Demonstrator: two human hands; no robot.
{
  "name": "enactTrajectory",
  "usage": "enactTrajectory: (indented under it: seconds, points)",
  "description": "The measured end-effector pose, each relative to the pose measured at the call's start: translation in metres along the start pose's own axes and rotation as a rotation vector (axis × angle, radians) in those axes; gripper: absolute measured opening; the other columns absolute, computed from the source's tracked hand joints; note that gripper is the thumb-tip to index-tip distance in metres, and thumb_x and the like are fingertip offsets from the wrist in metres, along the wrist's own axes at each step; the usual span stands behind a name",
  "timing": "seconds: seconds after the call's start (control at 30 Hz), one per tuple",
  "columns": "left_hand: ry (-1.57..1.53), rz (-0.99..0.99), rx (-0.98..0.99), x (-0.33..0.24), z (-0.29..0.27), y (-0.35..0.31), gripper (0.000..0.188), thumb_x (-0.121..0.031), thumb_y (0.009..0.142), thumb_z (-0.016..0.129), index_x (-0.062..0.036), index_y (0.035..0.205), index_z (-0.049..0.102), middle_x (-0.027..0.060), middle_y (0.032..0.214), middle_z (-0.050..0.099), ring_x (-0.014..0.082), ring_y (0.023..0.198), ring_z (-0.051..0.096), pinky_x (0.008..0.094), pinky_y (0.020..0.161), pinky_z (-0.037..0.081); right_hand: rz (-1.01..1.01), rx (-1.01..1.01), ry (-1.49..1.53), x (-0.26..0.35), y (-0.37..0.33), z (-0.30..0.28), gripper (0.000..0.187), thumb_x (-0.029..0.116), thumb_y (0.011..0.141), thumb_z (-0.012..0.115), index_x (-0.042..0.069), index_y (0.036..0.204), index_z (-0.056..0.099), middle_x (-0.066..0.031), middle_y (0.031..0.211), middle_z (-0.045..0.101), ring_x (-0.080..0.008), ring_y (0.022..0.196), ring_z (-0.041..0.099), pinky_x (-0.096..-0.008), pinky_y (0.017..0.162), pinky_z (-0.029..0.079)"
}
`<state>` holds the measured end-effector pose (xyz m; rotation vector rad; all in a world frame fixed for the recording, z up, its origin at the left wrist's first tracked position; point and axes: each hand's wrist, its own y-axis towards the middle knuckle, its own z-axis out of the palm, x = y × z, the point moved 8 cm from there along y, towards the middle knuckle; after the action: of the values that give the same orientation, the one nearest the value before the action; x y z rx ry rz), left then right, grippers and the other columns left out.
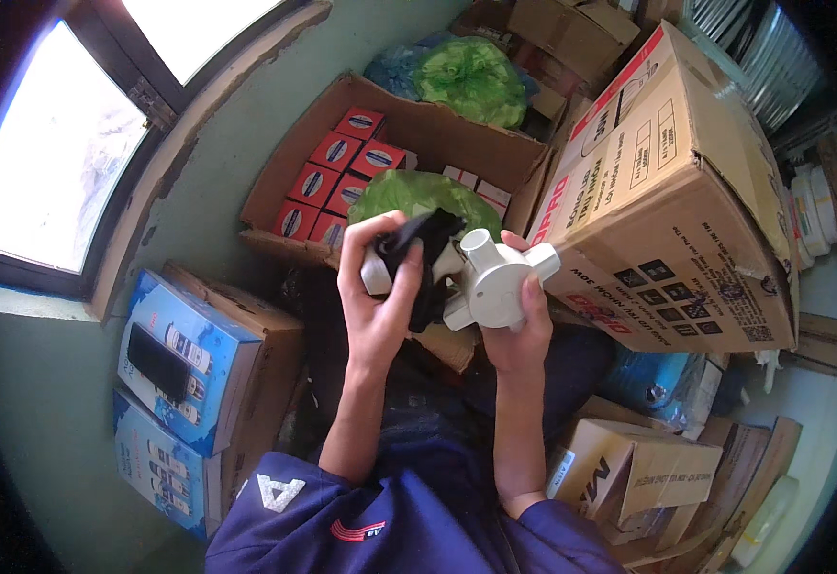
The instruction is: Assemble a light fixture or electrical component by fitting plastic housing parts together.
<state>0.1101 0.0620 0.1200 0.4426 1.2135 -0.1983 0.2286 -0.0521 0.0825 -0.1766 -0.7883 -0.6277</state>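
In my right hand (522,330) is a white round conduit junction box (497,287) with several short tube outlets. Its fingers wrap the right side of the box. My left hand (377,287), fingers closed, grips a black cloth (426,256) bunched against the box's left outlet. A white rounded piece (376,274) shows between the left palm and the cloth; whether it belongs to the same fitting I cannot tell. Both hands are held up over my lap, in front of an open carton.
The open carton (289,120) holds red small boxes (314,184) and a green plastic bag (418,196). A large printed carton (648,191) leans at right. Blue-and-white boxes (165,459) stand at left beneath the window, with a black phone (158,362) on top. A smaller carton (662,469) sits lower right.
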Motion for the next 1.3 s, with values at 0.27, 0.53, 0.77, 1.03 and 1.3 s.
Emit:
enactTrajectory:
  seconds: [0.27,0.53,0.77,1.03,1.3]
  points:
    - [-0.037,0.038,0.170,-0.005,0.009,-0.001,0.026,0.007,0.082,0.059,-0.0009,0.105,0.053,0.0071,0.106,0.056,0.0129,0.099,0.052,0.0256,0.088,0.042,-0.082,0.046,-0.297,0.017,0.005,0.016,0.048,0.027,0.083,0.067,0.002,0.122,0.056,-0.0185,0.132,0.052,-0.0243,0.120,0.052,-0.0381,0.101,0.040]
    - [-0.001,0.097,0.169,-0.010,0.011,-0.005,0.027,0.007,0.081,0.058,-0.0007,0.107,0.053,0.0074,0.109,0.055,0.0130,0.099,0.052,0.0257,0.088,0.042,-0.270,0.000,-0.473,0.031,0.010,0.017,0.041,0.018,0.085,0.064,0.003,0.122,0.057,-0.0199,0.139,0.046,-0.0257,0.128,0.045,-0.0404,0.106,0.033]
    - [0.079,0.054,0.021,-0.003,-0.001,-0.002,0.024,0.004,0.084,0.061,-0.0013,0.106,0.055,0.0056,0.107,0.057,0.0103,0.097,0.053,0.0239,0.086,0.043,-0.146,0.056,-0.343,0.024,0.008,0.009,0.041,0.027,0.088,0.061,0.004,0.122,0.057,-0.0194,0.133,0.051,-0.0260,0.123,0.050,-0.0390,0.102,0.039]
    - [-0.331,-0.201,-0.103,0.022,0.001,-0.005,0.022,-0.006,0.095,0.054,-0.0079,0.117,0.048,0.0019,0.095,0.060,0.0042,0.081,0.056,0.0190,0.066,0.047,-0.100,-0.369,0.039,0.001,-0.004,-0.007,0.050,0.038,0.100,0.042,0.013,0.142,0.035,-0.0087,0.130,0.049,-0.0211,0.116,0.052,-0.0393,0.090,0.050]
    - [-0.393,-0.243,-0.373,0.040,-0.036,-0.009,0.051,-0.029,0.098,0.046,-0.0085,0.143,0.035,0.0098,0.138,0.044,0.0200,0.117,0.054,0.0360,0.098,0.046,0.022,-0.148,-0.196,-0.011,-0.006,-0.006,0.048,0.005,0.082,0.071,0.004,0.126,0.051,-0.0109,0.117,0.059,-0.0172,0.107,0.057,-0.0330,0.092,0.046]
